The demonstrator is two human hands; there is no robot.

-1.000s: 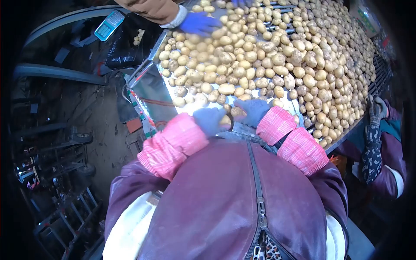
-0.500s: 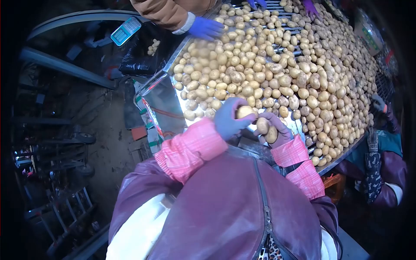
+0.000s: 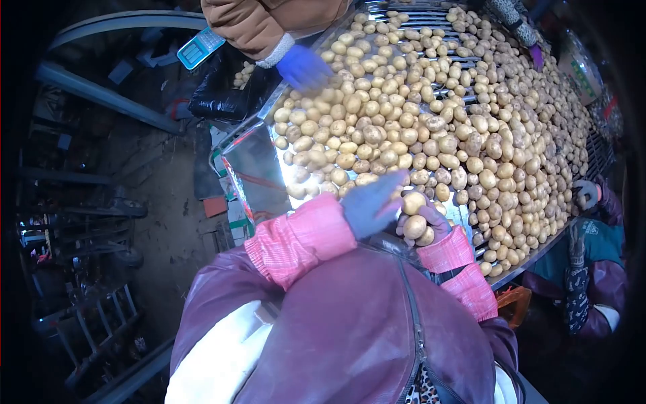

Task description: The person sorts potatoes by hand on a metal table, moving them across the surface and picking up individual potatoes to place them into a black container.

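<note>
On my remote feed, at the near edge of the slatted table [image 3: 437, 7], my right hand [image 3: 439, 226] has its fingers curled around several potatoes [image 3: 415, 227]; my left hand [image 3: 367, 207], along that edge, extends blurred, outstretched fingers.

Matt potatoes [image 3: 447, 144] — smooth, leathery coat [image 3: 350, 316]

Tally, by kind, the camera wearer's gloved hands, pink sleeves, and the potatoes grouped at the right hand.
Left hand and right hand, gloved: 2
Pink sleeves, one per arm: 2
Potatoes visible at the right hand: 3
Total: 7
</note>
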